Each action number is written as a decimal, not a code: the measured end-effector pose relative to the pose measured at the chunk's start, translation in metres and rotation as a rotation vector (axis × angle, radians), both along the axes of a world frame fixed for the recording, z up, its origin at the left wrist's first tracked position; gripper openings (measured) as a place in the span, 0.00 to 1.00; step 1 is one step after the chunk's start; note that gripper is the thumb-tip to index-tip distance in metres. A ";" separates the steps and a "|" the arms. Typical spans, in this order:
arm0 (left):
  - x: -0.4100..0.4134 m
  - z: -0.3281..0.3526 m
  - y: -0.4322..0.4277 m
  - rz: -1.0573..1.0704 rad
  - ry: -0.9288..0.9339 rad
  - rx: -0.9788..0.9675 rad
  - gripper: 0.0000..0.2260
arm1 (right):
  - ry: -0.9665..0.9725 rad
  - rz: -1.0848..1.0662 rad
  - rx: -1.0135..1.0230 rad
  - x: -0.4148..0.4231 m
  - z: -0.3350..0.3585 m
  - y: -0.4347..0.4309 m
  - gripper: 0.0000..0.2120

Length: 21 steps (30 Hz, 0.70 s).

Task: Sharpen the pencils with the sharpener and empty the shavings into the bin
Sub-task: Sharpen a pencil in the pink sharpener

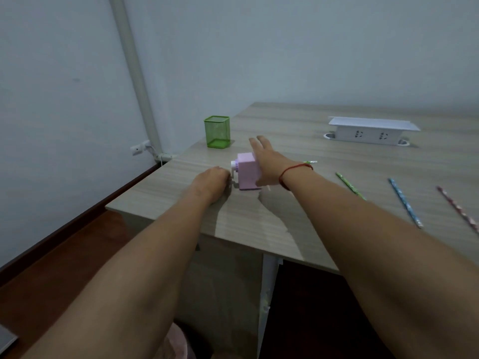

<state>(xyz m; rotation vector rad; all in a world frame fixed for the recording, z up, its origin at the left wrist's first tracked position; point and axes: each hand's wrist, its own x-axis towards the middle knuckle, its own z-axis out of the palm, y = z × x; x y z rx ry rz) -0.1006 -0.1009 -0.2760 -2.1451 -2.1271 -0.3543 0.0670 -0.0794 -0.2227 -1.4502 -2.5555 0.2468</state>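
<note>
Lilac crank sharpener (246, 174) stands on the wooden desk (285, 224), close to the left edge and set back from the near edge. Left hand (211, 182) is curled, gripping the white crank (234, 173) on the sharpener's left side. Right hand (267, 161) lies over the top, fingers straight and slightly spread past the far side, thumb down the right face. Red string bracelet (293, 170) on that wrist.

Green mesh pen pot (217, 132) sits behind, near the left edge, apart from the sharpener. One pencil tip (309, 162) shows just behind the right wrist. Green pencil (350, 186), blue pencil (404, 202) and pink pencil (458, 209) lie spaced apart to the right. The blue one's tip is near the front edge. White socket box (373, 132) is far back. Bin with pink liner (178, 340) is on the floor below the desk's near edge.
</note>
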 end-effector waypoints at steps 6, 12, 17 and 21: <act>0.008 0.009 0.003 0.005 -0.155 0.030 0.13 | -0.149 -0.160 0.162 0.030 0.000 0.000 0.17; 0.043 0.037 0.007 -0.123 -0.464 0.248 0.13 | -0.183 -0.115 0.272 0.021 0.001 -0.013 0.17; 0.051 0.021 0.011 -0.146 -0.483 0.269 0.15 | -0.196 -0.117 0.285 0.016 -0.002 -0.019 0.16; 0.049 0.015 0.012 -0.134 -0.516 0.297 0.15 | -0.283 -0.101 0.352 0.019 0.001 -0.019 0.16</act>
